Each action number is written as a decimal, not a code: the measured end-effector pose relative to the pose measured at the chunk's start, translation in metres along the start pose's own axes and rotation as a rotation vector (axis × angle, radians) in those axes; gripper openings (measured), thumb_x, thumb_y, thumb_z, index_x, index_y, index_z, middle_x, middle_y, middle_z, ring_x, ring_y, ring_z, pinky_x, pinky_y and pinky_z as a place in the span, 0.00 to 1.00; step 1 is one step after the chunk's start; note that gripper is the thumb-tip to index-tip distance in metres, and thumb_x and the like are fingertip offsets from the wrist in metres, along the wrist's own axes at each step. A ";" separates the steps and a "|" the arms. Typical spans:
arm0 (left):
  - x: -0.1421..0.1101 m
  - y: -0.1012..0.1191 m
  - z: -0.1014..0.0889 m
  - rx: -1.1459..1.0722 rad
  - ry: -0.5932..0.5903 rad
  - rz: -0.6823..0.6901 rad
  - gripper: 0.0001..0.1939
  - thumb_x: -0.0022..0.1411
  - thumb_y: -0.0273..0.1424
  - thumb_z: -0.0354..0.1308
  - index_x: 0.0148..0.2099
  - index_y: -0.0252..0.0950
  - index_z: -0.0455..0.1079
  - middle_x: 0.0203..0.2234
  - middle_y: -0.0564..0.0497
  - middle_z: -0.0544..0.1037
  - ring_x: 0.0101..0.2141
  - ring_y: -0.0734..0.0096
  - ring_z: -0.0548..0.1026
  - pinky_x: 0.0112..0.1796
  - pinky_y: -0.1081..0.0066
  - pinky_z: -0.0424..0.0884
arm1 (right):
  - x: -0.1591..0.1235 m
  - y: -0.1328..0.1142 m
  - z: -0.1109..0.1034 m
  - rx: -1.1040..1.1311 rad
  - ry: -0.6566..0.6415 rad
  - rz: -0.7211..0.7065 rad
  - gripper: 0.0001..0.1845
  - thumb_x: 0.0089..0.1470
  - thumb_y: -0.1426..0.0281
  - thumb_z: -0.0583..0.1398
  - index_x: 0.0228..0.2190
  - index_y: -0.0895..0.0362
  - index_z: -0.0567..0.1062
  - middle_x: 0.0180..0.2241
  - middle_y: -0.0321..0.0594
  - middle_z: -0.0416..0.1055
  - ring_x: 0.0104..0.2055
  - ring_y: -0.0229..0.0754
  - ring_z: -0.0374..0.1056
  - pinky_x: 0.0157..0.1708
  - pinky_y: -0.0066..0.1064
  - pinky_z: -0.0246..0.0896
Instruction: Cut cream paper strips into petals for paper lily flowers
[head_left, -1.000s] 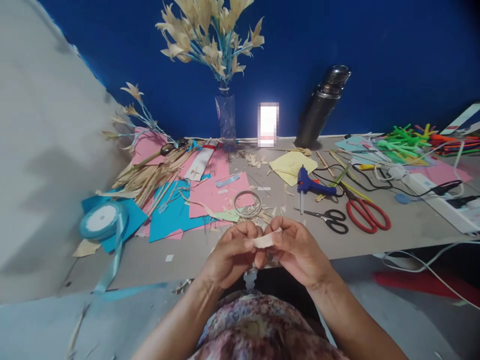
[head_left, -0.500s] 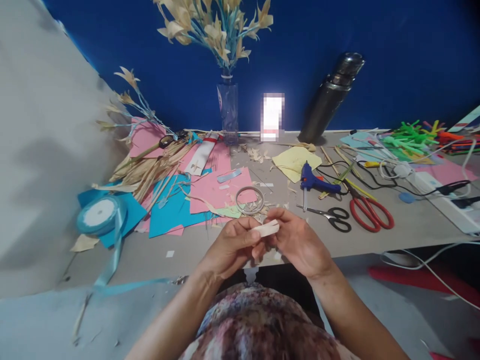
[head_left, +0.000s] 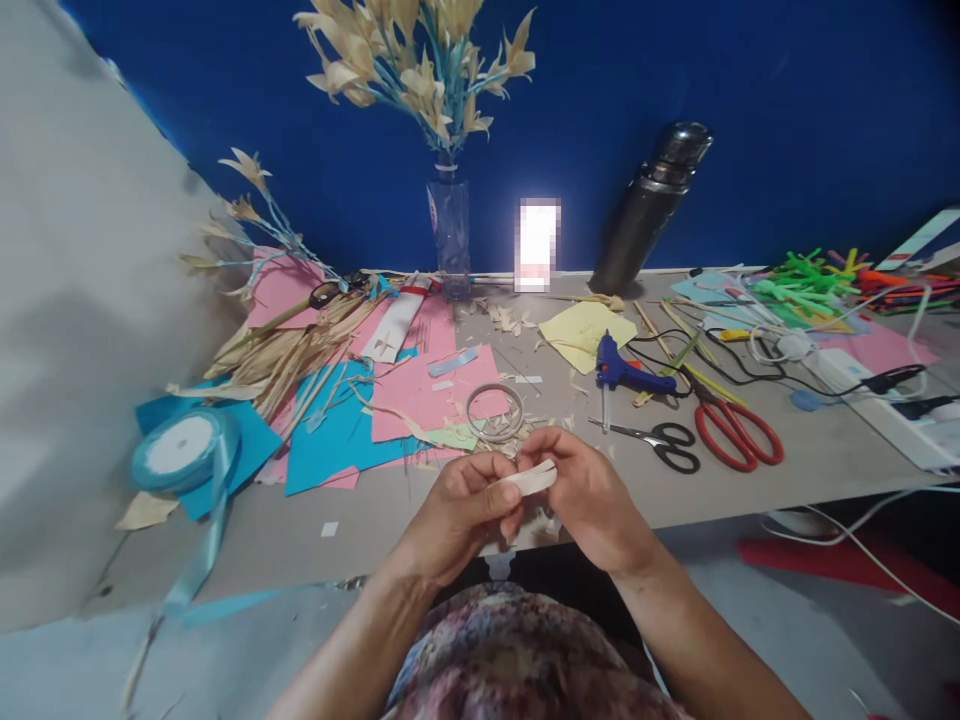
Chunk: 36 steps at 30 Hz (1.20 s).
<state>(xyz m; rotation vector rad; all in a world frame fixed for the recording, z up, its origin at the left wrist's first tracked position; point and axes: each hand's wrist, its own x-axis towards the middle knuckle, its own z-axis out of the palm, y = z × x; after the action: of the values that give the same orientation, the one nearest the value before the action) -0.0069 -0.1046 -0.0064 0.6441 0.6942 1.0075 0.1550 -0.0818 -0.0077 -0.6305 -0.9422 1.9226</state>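
Observation:
Between thumb and fingers, my left hand [head_left: 466,512] grips a short, pale strip of dried husk [head_left: 534,479] near the table's front edge. My right hand [head_left: 596,500] is closed at the strip's right end, its fingertips partly hidden behind it. Just beyond both hands lies a roll of tape [head_left: 495,413] among husk scraps. To the right are black-handled scissors [head_left: 671,446], red-handled scissors [head_left: 739,432] and a blue glue gun [head_left: 634,374].
A clear bottle [head_left: 450,235] holding husk flowers and a dark thermos [head_left: 646,225] stand at the back. On the left are a blue ribbon spool [head_left: 184,450] and loose husks [head_left: 292,350]. A power strip [head_left: 862,405] with cables lies right.
The view has shifted slightly, so the table items sit lower in it. Both hands keep hold of the strip, and the right fingers have bent a little around its end.

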 end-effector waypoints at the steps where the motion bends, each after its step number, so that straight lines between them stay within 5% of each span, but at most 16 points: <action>1: 0.000 0.000 0.001 0.018 0.001 0.003 0.16 0.52 0.37 0.70 0.30 0.32 0.68 0.15 0.54 0.70 0.17 0.78 0.64 0.23 0.75 0.57 | 0.000 0.000 0.001 -0.033 -0.002 0.012 0.21 0.47 0.62 0.72 0.39 0.56 0.73 0.28 0.36 0.75 0.26 0.40 0.74 0.27 0.29 0.67; 9: -0.006 0.002 0.007 -0.061 -0.116 -0.007 0.16 0.52 0.38 0.70 0.30 0.33 0.69 0.15 0.53 0.70 0.18 0.77 0.64 0.27 0.73 0.58 | -0.002 -0.003 -0.010 0.246 -0.034 0.088 0.20 0.44 0.60 0.73 0.35 0.58 0.76 0.27 0.34 0.71 0.28 0.34 0.68 0.31 0.25 0.65; 12: -0.006 0.000 0.008 0.014 -0.049 -0.014 0.16 0.53 0.37 0.69 0.30 0.33 0.68 0.15 0.53 0.71 0.19 0.76 0.65 0.26 0.73 0.56 | -0.005 -0.001 -0.006 0.151 -0.018 0.012 0.26 0.45 0.55 0.72 0.40 0.57 0.75 0.33 0.39 0.73 0.31 0.38 0.71 0.31 0.29 0.67; 15: -0.006 -0.001 0.009 0.086 0.002 -0.004 0.16 0.54 0.37 0.69 0.30 0.33 0.67 0.16 0.53 0.71 0.20 0.77 0.64 0.26 0.74 0.56 | -0.006 0.001 -0.004 0.043 -0.045 0.034 0.18 0.48 0.64 0.71 0.38 0.57 0.74 0.27 0.36 0.74 0.26 0.39 0.72 0.27 0.30 0.67; 19: -0.007 0.001 0.007 0.024 -0.052 -0.011 0.17 0.52 0.39 0.70 0.30 0.33 0.66 0.15 0.54 0.70 0.18 0.78 0.62 0.26 0.74 0.56 | -0.003 0.000 -0.009 0.214 -0.038 0.097 0.14 0.45 0.67 0.72 0.30 0.58 0.75 0.22 0.31 0.68 0.24 0.34 0.65 0.27 0.26 0.63; 24: -0.006 0.001 0.003 -0.039 -0.055 -0.030 0.16 0.53 0.37 0.69 0.31 0.33 0.67 0.15 0.54 0.69 0.19 0.76 0.64 0.27 0.72 0.58 | -0.003 -0.001 -0.008 0.169 0.020 0.011 0.23 0.46 0.53 0.70 0.36 0.58 0.77 0.29 0.37 0.70 0.28 0.36 0.64 0.29 0.27 0.61; 27: -0.005 0.000 0.002 -0.002 -0.058 -0.059 0.14 0.55 0.35 0.68 0.31 0.32 0.68 0.16 0.53 0.70 0.20 0.76 0.65 0.27 0.73 0.57 | -0.003 -0.002 -0.003 0.036 0.020 0.014 0.19 0.45 0.61 0.73 0.35 0.58 0.75 0.29 0.37 0.72 0.27 0.35 0.65 0.27 0.25 0.58; 30: -0.005 0.000 0.000 -0.074 -0.110 -0.049 0.14 0.55 0.35 0.68 0.31 0.32 0.68 0.14 0.54 0.68 0.18 0.78 0.63 0.28 0.72 0.59 | -0.001 -0.003 -0.003 0.154 -0.025 0.079 0.15 0.45 0.66 0.73 0.30 0.58 0.73 0.23 0.32 0.66 0.24 0.33 0.61 0.27 0.25 0.57; 33: -0.003 0.001 -0.001 -0.145 -0.117 -0.023 0.13 0.54 0.34 0.68 0.30 0.32 0.68 0.14 0.57 0.66 0.18 0.80 0.60 0.28 0.72 0.60 | 0.000 -0.003 -0.005 0.237 -0.015 0.056 0.16 0.46 0.63 0.72 0.30 0.58 0.74 0.22 0.29 0.61 0.24 0.31 0.58 0.28 0.24 0.58; 36: -0.002 0.001 -0.002 -0.127 -0.107 -0.021 0.12 0.55 0.33 0.67 0.30 0.32 0.68 0.15 0.55 0.67 0.18 0.79 0.62 0.28 0.72 0.59 | -0.001 -0.001 -0.001 0.104 0.051 -0.022 0.22 0.47 0.54 0.71 0.35 0.58 0.76 0.29 0.35 0.69 0.27 0.33 0.63 0.29 0.25 0.60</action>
<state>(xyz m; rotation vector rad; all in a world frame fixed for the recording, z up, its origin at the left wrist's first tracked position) -0.0095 -0.1055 -0.0069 0.5747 0.5380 0.9825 0.1569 -0.0823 -0.0072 -0.6021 -0.8086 1.9137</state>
